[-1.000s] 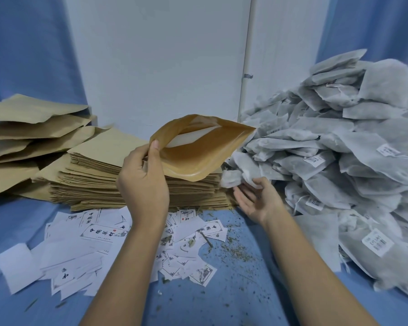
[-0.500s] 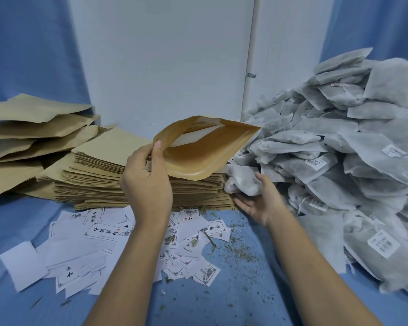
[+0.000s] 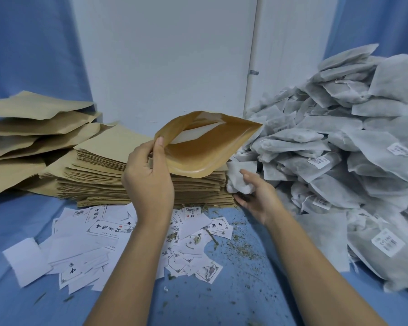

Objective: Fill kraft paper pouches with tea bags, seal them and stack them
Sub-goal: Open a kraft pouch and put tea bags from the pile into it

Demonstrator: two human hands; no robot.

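My left grip [image 3: 149, 175] pinches the pouch [image 3: 203, 149] open; my right grip [image 3: 257, 196] seems curled round a tea bag [image 3: 239, 181]. I'd slide it in flat, holding the mouth wide.

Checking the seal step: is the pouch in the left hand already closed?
No, the pouch gripped by the left hand gapes wide open at its mouth.

Work surface. The table is covered by a blue cloth [image 3: 222, 302]. A flat stack of pouches [image 3: 99, 182] is laid at rear centre, and a looser pile of pouches [image 3: 21, 128] is set just beside it at the left. A heap of tea bags [image 3: 351, 161] is banked along the right side. Printed labels [image 3: 85, 245] are scattered across the front left, and tea crumbs [image 3: 243, 248] are strewn between labels and heap.
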